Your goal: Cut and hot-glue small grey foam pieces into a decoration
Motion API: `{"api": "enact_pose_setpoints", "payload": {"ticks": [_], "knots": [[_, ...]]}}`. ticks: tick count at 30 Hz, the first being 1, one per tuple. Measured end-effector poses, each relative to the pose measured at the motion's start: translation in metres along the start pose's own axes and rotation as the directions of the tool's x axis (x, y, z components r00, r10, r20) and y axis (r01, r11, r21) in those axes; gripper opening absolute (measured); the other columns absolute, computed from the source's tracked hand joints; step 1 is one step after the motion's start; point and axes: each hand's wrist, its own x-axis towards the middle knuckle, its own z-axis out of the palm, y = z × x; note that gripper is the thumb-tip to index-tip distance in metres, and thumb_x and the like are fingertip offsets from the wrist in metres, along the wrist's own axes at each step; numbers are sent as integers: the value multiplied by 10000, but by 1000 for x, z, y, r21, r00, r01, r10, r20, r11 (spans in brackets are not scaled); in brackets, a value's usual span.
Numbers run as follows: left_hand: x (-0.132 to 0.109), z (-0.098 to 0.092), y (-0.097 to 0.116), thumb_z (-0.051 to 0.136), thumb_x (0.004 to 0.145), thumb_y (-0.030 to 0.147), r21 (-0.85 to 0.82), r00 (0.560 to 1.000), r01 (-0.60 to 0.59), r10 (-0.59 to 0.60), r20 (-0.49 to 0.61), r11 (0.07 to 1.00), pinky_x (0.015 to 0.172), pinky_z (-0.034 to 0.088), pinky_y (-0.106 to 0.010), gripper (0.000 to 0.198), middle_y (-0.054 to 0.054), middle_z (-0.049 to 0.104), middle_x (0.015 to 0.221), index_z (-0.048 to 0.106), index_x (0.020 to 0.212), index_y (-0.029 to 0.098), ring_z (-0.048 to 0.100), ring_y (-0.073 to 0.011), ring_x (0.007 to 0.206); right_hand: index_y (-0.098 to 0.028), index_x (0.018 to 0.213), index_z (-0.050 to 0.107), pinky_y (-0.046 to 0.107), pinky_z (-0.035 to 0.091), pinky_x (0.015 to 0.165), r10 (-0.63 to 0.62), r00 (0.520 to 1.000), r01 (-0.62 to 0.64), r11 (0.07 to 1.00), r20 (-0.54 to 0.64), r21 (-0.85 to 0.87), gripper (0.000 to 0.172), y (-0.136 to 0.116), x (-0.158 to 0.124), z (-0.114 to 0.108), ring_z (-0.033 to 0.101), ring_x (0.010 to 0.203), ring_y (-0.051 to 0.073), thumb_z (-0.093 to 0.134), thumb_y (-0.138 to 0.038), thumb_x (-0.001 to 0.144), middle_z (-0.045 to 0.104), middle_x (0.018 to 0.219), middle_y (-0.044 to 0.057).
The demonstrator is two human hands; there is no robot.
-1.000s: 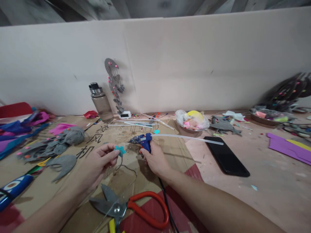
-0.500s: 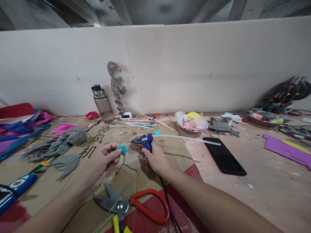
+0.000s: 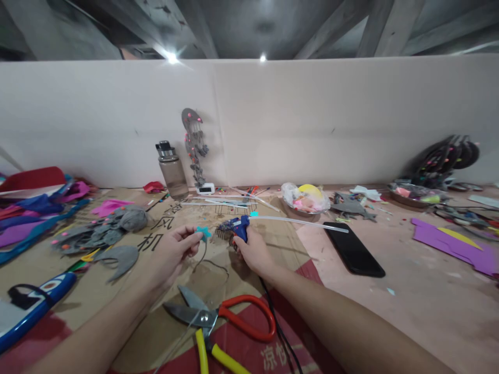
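Teal foam star (image 3: 204,232) is pinched in left hand (image 3: 174,251) fingertips, held above the cardboard on the tabletop (image 3: 409,280). Blue glue gun (image 3: 237,227) is gripped by right hand (image 3: 253,252), nozzle pointed at star, just beside it. Red-handled scissors (image 3: 222,319) are lying nearer the body.

Small teal star (image 3: 204,232) on a thin dark wire (image 3: 203,253), held upright; blue glue gun (image 3: 237,228), nozzle toward it, clear stick (image 3: 296,222) projecting rightward.

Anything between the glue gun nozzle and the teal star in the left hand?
Nothing visible. The glue gun in the right hand points its nozzle at the teal star pinched by the left hand; only open gap above the cardboard separates them.
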Motion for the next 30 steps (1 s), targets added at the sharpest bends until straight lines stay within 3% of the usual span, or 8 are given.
{"api": "enact_pose_setpoints", "payload": {"ticks": [7, 10, 14, 16, 19, 23, 26, 30], "knots": [[6, -4, 3, 809, 578, 384, -23, 999, -52, 52, 11, 998, 466, 289, -175, 370, 50, 510, 544, 581, 733, 138, 412, -53, 478, -157, 969, 620, 283, 474, 659, 189, 980, -168, 949, 56, -268, 195, -25, 9, -7, 650, 673, 182, 529, -303, 876, 684, 738, 71], [8, -6, 3, 795, 586, 385, -22, 995, -99, 100, 8, 995, 467, 287, -183, 362, 51, 510, 544, 577, 740, 140, 413, -55, 472, -130, 864, 676, 279, 461, 647, 260, 961, -203, 895, 96, -398, 232, -49, 13, -19, 673, 712, 213, 542, -320, 868, 709, 764, 136], [10, -9, 2, 759, 648, 370, 0, 984, -176, 176, 34, 984, 483, 312, -193, 311, 51, 517, 562, 577, 763, 147, 429, -61, 485, -92, 840, 715, 320, 443, 666, 89, 996, -68, 637, -14, -768, 440, -74, 2, -36, 683, 808, 282, 446, -434, 910, 713, 865, 225], [10, -10, 2, 739, 674, 370, 29, 977, -213, 212, 37, 977, 485, 317, -195, 293, 49, 524, 567, 585, 781, 144, 427, -61, 486, -97, 808, 716, 329, 432, 651, 21, 998, -57, 603, -55, -796, 448, -81, -8, -39, 675, 770, 283, 431, -425, 917, 710, 825, 224], [7, -9, 4, 723, 684, 371, 41, 972, -233, 231, 37, 972, 486, 325, -197, 284, 49, 527, 563, 586, 785, 143, 432, -64, 484, -163, 701, 662, 311, 422, 630, -31, 999, 11, 775, -21, -632, 367, -88, -22, -29, 634, 665, 219, 438, -363, 912, 691, 714, 135], [0, -4, 9, 715, 683, 370, 33, 969, -242, 240, 53, 970, 486, 334, -202, 278, 47, 527, 557, 581, 775, 144, 437, -68, 484, -193, 872, 561, 313, 474, 761, -170, 983, 167, 985, -74, -38, 137, -94, -27, 3, 634, 824, 179, 554, -318, 814, 673, 896, 66], [-5, -1, 12, 707, 679, 355, 17, 968, -242, 241, 65, 970, 462, 304, -198, 261, 50, 518, 544, 576, 765, 147, 420, -64, 466, -211, 994, 467, 315, 502, 788, -36, 998, 54, 906, -50, 420, 356, -93, -25, 27, 650, 859, 160, 649, -273, 694, 648, 958, 44], [-6, 0, 11, 697, 677, 314, 30, 968, -245, 244, 55, 969, 449, 295, -189, 223, 54, 516, 561, 569, 761, 152, 411, -53, 458, -230, 1000, 445, 275, 494, 580, 73, 993, -113, 800, 92, 590, 400, -85, -26, 41, 584, 592, 120, 661, -318, 675, 583, 747, -50]]}}
